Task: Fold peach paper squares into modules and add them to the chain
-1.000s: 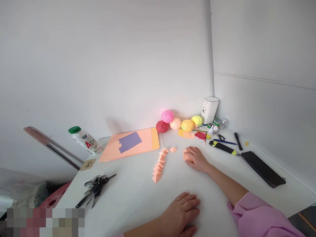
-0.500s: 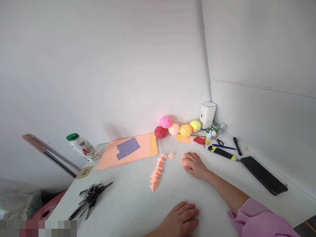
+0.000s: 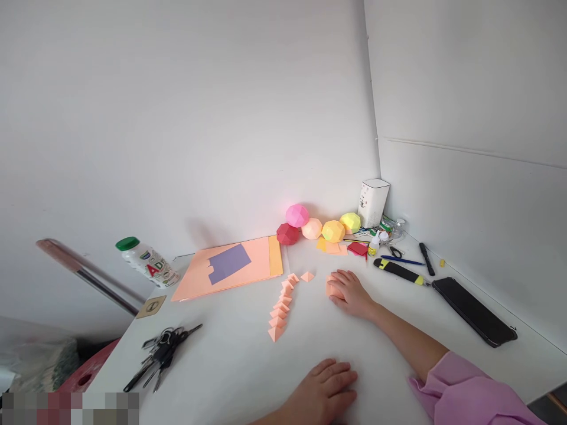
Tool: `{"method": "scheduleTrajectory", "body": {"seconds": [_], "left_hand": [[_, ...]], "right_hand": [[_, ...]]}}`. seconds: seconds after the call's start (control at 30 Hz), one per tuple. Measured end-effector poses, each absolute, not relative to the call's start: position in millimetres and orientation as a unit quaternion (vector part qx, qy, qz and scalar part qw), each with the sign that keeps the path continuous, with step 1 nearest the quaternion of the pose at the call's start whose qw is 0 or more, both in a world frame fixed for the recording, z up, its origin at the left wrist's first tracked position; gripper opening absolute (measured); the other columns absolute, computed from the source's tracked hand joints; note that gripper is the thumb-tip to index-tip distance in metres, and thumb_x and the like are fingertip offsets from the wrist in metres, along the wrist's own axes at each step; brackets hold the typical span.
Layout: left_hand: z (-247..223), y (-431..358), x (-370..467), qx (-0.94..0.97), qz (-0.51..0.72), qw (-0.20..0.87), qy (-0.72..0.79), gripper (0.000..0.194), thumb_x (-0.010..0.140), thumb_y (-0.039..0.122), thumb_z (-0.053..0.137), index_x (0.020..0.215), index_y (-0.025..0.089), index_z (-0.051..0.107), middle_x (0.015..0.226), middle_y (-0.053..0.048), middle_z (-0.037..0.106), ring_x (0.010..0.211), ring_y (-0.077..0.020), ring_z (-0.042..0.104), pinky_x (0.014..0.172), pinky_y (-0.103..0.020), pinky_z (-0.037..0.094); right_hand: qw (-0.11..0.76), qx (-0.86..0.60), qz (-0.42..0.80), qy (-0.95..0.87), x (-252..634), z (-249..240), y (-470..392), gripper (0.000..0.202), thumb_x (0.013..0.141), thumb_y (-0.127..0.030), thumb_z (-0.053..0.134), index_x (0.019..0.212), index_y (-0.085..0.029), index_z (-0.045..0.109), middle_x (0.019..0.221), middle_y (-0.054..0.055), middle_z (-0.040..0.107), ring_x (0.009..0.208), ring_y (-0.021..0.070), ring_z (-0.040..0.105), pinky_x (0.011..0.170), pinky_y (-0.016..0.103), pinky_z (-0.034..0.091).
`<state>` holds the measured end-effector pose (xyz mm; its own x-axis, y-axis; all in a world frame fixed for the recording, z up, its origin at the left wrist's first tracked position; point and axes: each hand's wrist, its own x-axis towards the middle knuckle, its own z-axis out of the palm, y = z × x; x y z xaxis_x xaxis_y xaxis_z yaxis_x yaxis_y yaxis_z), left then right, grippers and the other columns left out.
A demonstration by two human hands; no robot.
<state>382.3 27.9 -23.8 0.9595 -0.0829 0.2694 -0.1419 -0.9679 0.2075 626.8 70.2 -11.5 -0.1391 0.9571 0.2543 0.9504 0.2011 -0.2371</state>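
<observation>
My right hand (image 3: 353,294) rests over a small peach paper piece (image 3: 330,285), its fingers curled on top and hiding most of it. Nearer the front edge, my left hand (image 3: 325,391) lies flat on the white table (image 3: 221,360) with its fingers a little apart and nothing in it. A row of several folded peach paper pyramids (image 3: 280,309) runs up the table to the left of my right hand. One more peach pyramid (image 3: 307,276) sits apart, between the row's far end and my right hand.
Along the back wall are faceted paper balls (image 3: 333,231). Peach sheets (image 3: 190,282) with a purple piece (image 3: 229,263), a bottle (image 3: 148,262) and keys (image 3: 163,354) lie left. At right are a cutter (image 3: 401,271), a phone (image 3: 473,311), pens and a white box (image 3: 373,203).
The view has shifted very slightly. Both hands and the paper pieces show no visible movement on the table.
</observation>
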Motion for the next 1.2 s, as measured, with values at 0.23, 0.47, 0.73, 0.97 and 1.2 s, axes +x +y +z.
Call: {"method": "scheduleTrajectory", "body": {"seconds": [0.23, 0.47, 0.73, 0.97, 1.2], "left_hand": [[-15, 28, 382, 0.984, 0.125, 0.116, -0.06, 0.043, 0.09, 0.047, 0.036, 0.116, 0.015, 0.051, 0.132, -0.008, 0.049, 0.125, -0.02, 0.039, 0.109, -0.035, 0.025], [-11, 27, 381, 0.982, 0.116, 0.143, -0.051, 0.041, 0.089, 0.044, 0.041, 0.117, 0.016, 0.051, 0.133, -0.008, 0.048, 0.126, -0.0201, 0.038, 0.109, -0.036, 0.025], [-3, 25, 380, 0.977, 0.106, 0.181, -0.042, 0.038, 0.087, 0.039, 0.042, 0.118, 0.017, 0.051, 0.134, -0.008, 0.047, 0.127, -0.0213, 0.037, 0.108, -0.038, 0.027], [-1, 25, 380, 0.975, 0.094, 0.197, -0.035, 0.039, 0.087, 0.039, 0.042, 0.119, 0.017, 0.05, 0.135, -0.007, 0.046, 0.127, -0.0211, 0.036, 0.109, -0.039, 0.025], [-1, 26, 379, 0.971, 0.091, 0.217, -0.036, 0.04, 0.087, 0.038, 0.043, 0.121, 0.018, 0.048, 0.136, -0.009, 0.045, 0.128, -0.0224, 0.035, 0.109, -0.04, 0.025]], "right_hand": [[0.178, -0.633, 0.015, -0.753, 627, -11, 70, 0.033, 0.084, -0.037, 0.046, 0.112, -0.023, 0.056, 0.129, 0.007, 0.048, 0.123, 0.0279, 0.034, 0.103, 0.048, 0.024], [0.176, -0.635, 0.018, -0.752, 628, -12, 71, 0.033, 0.084, -0.037, 0.047, 0.112, -0.022, 0.056, 0.129, 0.007, 0.047, 0.123, 0.0278, 0.034, 0.104, 0.047, 0.022], [0.171, -0.639, 0.024, -0.749, 627, -10, 71, 0.033, 0.084, -0.037, 0.046, 0.112, -0.022, 0.056, 0.13, 0.007, 0.047, 0.124, 0.028, 0.033, 0.104, 0.048, 0.022], [0.174, -0.638, 0.026, -0.749, 627, -10, 71, 0.033, 0.084, -0.037, 0.047, 0.112, -0.022, 0.056, 0.13, 0.007, 0.047, 0.124, 0.0281, 0.034, 0.104, 0.049, 0.023], [0.178, -0.637, 0.02, -0.75, 628, -12, 72, 0.033, 0.083, -0.037, 0.048, 0.112, -0.023, 0.056, 0.129, 0.007, 0.048, 0.123, 0.0281, 0.035, 0.103, 0.049, 0.024]]}}
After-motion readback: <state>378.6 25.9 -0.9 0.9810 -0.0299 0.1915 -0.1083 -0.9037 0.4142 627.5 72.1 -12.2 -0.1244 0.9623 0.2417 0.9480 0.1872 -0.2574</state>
